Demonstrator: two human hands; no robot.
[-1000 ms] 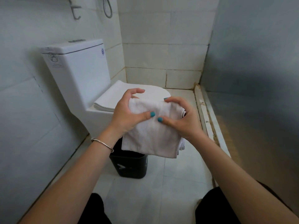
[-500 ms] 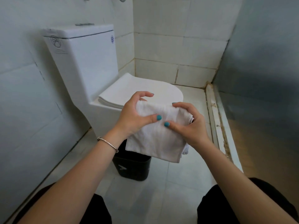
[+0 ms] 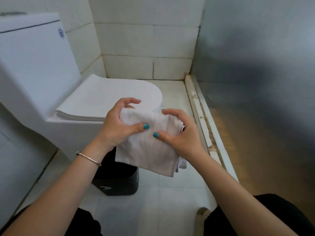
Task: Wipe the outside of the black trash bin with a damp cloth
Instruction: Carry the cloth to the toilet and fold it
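A folded white cloth (image 3: 150, 149) hangs in front of me, held up by both hands. My left hand (image 3: 117, 125) pinches its upper left part between thumb and fingers. My right hand (image 3: 180, 135) grips the upper right edge, thumb on the front face. The black trash bin (image 3: 119, 183) stands on the floor below, tucked against the toilet base. Only its lower front shows; the cloth and my left wrist hide the top.
A white toilet (image 3: 95, 97) with closed lid and tall cistern (image 3: 32, 53) fills the left. A tiled wall runs behind. A metal panel (image 3: 255, 82) with a stained raised sill (image 3: 202, 120) bounds the right. My knees in black show at the bottom.
The view has shifted rightward and nearer the floor. Both hands keep the cloth; the bin has not moved beside the toilet.
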